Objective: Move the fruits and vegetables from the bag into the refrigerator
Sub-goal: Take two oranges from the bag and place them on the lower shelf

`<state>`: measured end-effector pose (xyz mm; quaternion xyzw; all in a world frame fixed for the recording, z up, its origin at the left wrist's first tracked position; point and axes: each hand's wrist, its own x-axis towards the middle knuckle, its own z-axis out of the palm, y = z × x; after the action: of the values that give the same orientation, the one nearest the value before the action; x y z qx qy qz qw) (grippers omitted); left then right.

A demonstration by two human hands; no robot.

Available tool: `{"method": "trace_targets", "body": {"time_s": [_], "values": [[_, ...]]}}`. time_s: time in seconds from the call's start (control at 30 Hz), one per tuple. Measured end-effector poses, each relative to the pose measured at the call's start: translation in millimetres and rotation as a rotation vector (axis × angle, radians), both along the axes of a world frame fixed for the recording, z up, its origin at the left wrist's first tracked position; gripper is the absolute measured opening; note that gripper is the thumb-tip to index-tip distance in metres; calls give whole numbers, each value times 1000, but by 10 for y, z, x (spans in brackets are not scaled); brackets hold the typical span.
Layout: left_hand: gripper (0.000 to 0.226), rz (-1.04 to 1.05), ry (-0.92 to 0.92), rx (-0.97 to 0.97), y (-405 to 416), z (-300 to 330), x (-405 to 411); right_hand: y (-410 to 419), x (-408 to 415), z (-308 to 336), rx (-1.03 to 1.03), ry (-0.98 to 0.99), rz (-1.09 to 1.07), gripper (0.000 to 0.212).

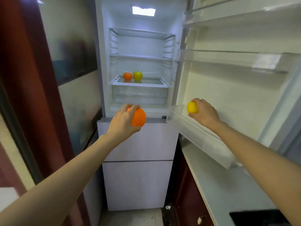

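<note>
The refrigerator [104,62] stands open in front of me, lit inside. On its lowest glass shelf [154,81] sit a small orange tangerine [127,76] and a yellow-green apple [137,75], side by side. My left hand [121,123] is shut on a large orange [139,118], held just in front of the fridge's bottom sill. My right hand [205,112] is shut on a yellow lemon [192,107], held over the lowest door bin [182,123]. The bag is out of view.
The open fridge door [228,95] fills the right side, with clear bins [228,60] higher up. Below the open compartment are two closed drawers [138,185]. A white counter [219,185] runs under the door, a dark red wall panel [32,79] stands at left.
</note>
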<state>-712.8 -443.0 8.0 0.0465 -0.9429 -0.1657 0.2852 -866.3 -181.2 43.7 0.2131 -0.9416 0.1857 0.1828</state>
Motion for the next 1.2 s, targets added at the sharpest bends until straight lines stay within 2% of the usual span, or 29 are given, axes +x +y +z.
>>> {"method": "trace_targets", "body": {"time_s": [0.3,0.57,0.7,0.8,0.9,1.07,1.2], "values": [[78,17,-32,29,-206,-214,-821,-216,-1123,-234,150,-245,79,55],[77,-6,-42,57,-248,-535,-1250,-333,-1621,-618,337,-353,157,43],[76,-14,-59,63,-228,-658,-1386,-357,-1697,-706,345,-401,225,20],[76,-26,-58,62,-210,-685,-1465,-386,-1704,-689,352,-411,226,34],[76,-24,-60,61,-221,-615,-1558,-416,-1683,-555,314,-350,176,50],[75,-8,-30,53,-281,-332,-1786,-633,-1547,-310,101,-26,157,37],[76,15,8,22,-320,-58,-2025,-939,-1535,-148,96,169,271,38]]}}
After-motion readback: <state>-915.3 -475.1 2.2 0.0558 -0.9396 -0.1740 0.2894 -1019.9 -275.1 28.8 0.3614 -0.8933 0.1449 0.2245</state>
